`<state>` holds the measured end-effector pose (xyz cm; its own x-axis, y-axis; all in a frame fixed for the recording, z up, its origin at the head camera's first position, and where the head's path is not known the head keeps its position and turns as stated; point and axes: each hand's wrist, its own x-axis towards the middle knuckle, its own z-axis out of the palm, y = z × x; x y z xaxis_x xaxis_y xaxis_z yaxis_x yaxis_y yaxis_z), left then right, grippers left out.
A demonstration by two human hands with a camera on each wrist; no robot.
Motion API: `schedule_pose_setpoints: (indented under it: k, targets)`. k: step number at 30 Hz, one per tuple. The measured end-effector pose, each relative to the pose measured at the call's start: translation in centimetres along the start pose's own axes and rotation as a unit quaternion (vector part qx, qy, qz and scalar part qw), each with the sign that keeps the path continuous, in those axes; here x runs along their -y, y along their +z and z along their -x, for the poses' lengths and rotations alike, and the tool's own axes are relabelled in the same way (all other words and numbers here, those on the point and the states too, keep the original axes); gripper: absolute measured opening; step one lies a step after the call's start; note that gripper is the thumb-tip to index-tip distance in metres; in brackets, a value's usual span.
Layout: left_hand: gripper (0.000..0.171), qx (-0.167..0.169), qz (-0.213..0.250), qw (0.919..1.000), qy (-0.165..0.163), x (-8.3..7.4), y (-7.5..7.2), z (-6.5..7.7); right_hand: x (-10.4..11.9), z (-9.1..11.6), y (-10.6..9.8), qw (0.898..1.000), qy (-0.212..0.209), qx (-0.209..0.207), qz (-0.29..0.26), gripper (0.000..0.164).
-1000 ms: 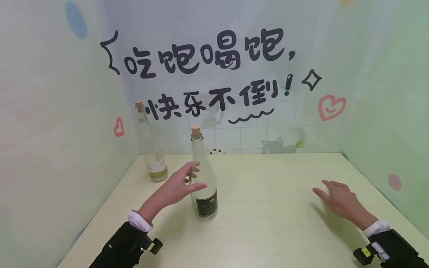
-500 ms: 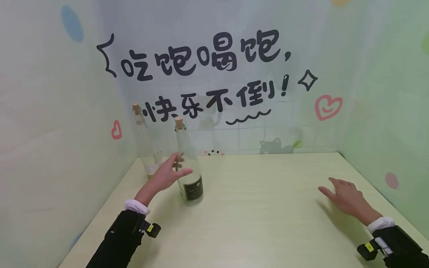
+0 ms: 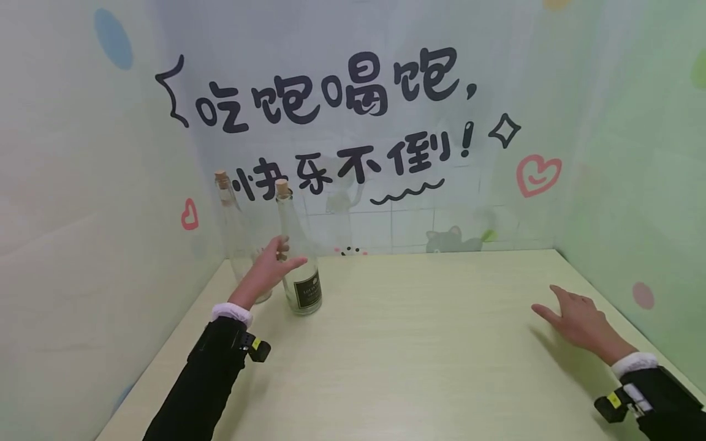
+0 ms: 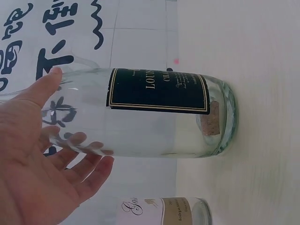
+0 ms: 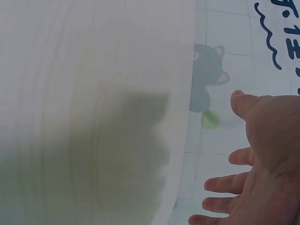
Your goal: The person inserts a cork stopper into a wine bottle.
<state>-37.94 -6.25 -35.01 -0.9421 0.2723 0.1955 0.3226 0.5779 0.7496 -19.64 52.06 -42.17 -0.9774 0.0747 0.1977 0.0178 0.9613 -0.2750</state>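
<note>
My left hand (image 3: 266,272) holds a clear glass bottle (image 3: 307,291) with a cork (image 3: 282,187) and a dark label. In the left wrist view its thumb lies along one side of the bottle (image 4: 157,91) and its fingers curl round the other. The bottle stands upright; whether its base touches the table I cannot tell. Just behind and left stands a second corked clear bottle (image 3: 231,223), partly hidden by my left hand and forearm. Its white and gold label (image 4: 174,213) shows in the left wrist view. My right hand (image 3: 584,321) hovers over the table's right side, fingers loosely extended, holding nothing.
The pale wooden table (image 3: 419,343) ends at a printed back wall (image 3: 386,226) with black lettering. Side walls close it in on the left (image 3: 99,263) and right (image 3: 629,202). Both bottles are near the back left corner.
The left hand has carried or slid the dark-labelled bottle back and to the left, closer to the other bottle. The right hand has shifted slightly rightward.
</note>
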Motion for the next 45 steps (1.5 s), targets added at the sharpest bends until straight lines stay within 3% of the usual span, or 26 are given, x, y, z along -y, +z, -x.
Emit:
schedule_pose_setpoints:
  k: [9,21,27,35,45]
  targets:
    - [0.101,-0.013,-0.002,0.9998,-0.012,0.3,-0.1,-2.0,-0.8,-0.2,-0.2,1.0,0.0,0.001,0.005,0.08]
    - [0.091,-0.033,-0.008,0.9984,-0.045,1.0,0.1,-4.2,-1.2,-0.2,0.5,1.0,0.004,0.004,-0.001,0.08]
    - [0.092,-0.04,-0.012,0.9981,-0.044,1.3,0.2,-5.3,-1.2,0.0,0.4,1.0,0.005,-0.001,0.001,0.08]
    - [0.098,-0.046,-0.028,0.9976,-0.044,0.9,0.3,-5.9,-1.6,-0.1,0.6,1.0,0.005,0.001,0.003,0.081]
    - [0.098,-0.083,-0.057,0.9938,-0.046,1.2,0.8,-6.8,-1.5,-0.6,0.8,1.0,0.004,0.003,0.0,0.079]
